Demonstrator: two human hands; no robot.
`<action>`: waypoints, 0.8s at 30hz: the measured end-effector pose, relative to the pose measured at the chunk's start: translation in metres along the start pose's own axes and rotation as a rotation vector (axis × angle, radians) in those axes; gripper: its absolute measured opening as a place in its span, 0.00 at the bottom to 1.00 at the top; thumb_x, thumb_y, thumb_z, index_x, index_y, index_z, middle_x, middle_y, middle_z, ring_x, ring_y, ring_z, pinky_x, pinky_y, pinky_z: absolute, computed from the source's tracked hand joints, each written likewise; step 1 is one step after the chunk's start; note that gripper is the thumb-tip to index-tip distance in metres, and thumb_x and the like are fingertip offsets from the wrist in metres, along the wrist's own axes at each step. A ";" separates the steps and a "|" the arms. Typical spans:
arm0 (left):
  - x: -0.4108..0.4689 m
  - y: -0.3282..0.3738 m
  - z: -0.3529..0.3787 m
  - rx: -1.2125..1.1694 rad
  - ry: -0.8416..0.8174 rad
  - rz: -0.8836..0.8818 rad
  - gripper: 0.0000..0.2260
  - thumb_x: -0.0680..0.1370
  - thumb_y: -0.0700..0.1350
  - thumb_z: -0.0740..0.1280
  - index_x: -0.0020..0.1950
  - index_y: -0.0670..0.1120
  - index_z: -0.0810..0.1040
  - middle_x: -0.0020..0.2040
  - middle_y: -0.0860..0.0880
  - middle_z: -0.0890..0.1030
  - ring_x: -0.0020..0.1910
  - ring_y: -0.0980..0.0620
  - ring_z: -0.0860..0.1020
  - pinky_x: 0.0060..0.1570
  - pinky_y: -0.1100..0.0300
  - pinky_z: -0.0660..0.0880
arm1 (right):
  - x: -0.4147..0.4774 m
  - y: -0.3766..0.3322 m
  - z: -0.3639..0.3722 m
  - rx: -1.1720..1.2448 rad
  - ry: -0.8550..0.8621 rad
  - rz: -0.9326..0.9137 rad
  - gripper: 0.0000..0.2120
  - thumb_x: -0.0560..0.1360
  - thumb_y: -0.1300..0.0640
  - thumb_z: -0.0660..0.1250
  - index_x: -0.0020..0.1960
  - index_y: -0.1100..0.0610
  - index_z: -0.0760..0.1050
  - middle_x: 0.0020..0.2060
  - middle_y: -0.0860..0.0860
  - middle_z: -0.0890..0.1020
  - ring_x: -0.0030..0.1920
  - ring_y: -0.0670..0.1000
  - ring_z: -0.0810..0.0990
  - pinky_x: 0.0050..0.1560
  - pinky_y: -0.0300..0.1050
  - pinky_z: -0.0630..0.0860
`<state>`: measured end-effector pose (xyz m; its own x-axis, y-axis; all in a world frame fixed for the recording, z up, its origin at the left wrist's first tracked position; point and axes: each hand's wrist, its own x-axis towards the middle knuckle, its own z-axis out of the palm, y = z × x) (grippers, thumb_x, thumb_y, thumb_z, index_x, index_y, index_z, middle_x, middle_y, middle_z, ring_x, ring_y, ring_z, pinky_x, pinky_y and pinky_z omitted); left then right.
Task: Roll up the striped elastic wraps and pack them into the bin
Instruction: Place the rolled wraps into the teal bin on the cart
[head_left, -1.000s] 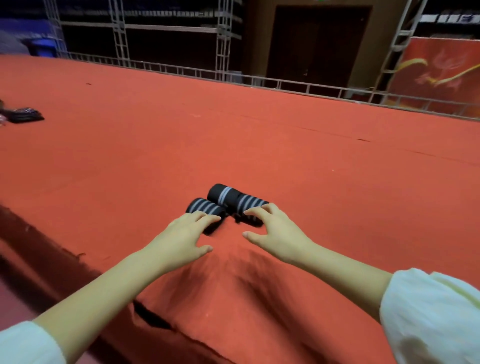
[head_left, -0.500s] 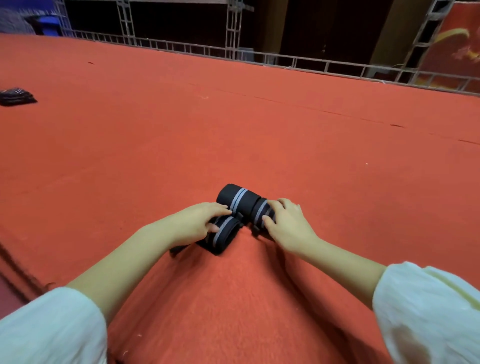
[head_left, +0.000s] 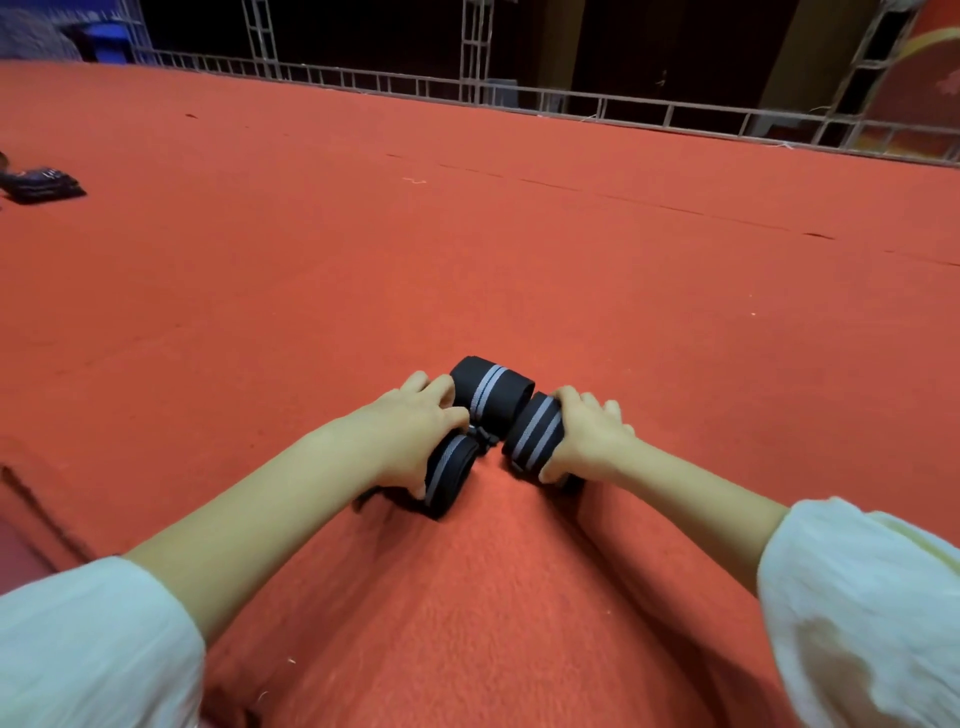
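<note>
We log left grip (head_left: 415, 439) clamped on left roll (head_left: 451, 478), right grip (head_left: 589, 441) on right roll (head_left: 532, 434); third roll (head_left: 491, 392) at 12 o'clock.

Three rolled wraps, the left roll (head_left: 449, 475), the middle roll (head_left: 491, 395) and the right roll (head_left: 535, 434), are black woven elastic cloth, matt, with a fine ribbed weave and pale grey stripes. The red carpet (head_left: 467, 234) beneath them is a felt-like cloth, matt and fuzzy, its nap coarse close to the camera. The left sleeve (head_left: 88, 649) and right sleeve (head_left: 872, 613) are thin white cloth, soft and lightly crinkled. The truss railing (head_left: 519, 96) along the far edge is bare grey metal, dull rather than polished.
</note>
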<state>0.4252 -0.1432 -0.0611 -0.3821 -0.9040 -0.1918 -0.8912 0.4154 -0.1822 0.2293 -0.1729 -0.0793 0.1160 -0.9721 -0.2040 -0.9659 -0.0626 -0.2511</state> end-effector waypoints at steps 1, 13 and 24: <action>-0.002 -0.001 0.001 -0.008 0.010 0.006 0.34 0.67 0.51 0.76 0.70 0.52 0.65 0.66 0.51 0.62 0.60 0.48 0.62 0.57 0.57 0.69 | 0.000 -0.001 -0.002 0.024 -0.014 0.010 0.41 0.64 0.53 0.78 0.69 0.54 0.59 0.61 0.53 0.70 0.64 0.57 0.64 0.58 0.49 0.68; -0.017 -0.006 0.013 -0.026 0.010 0.009 0.27 0.70 0.52 0.69 0.67 0.53 0.68 0.60 0.54 0.66 0.52 0.49 0.64 0.53 0.53 0.73 | -0.006 0.006 -0.001 0.122 -0.169 0.017 0.43 0.58 0.42 0.80 0.65 0.52 0.63 0.59 0.55 0.71 0.62 0.56 0.67 0.64 0.53 0.70; -0.024 -0.006 0.015 -0.068 0.055 -0.037 0.25 0.70 0.51 0.68 0.67 0.54 0.68 0.61 0.54 0.67 0.54 0.48 0.65 0.47 0.57 0.72 | -0.013 0.014 0.008 0.310 -0.005 -0.153 0.39 0.61 0.51 0.81 0.62 0.56 0.60 0.50 0.51 0.77 0.51 0.54 0.77 0.50 0.47 0.75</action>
<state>0.4433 -0.1219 -0.0695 -0.3602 -0.9233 -0.1330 -0.9186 0.3759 -0.1222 0.2161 -0.1598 -0.0874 0.2559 -0.9556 -0.1463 -0.8213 -0.1351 -0.5543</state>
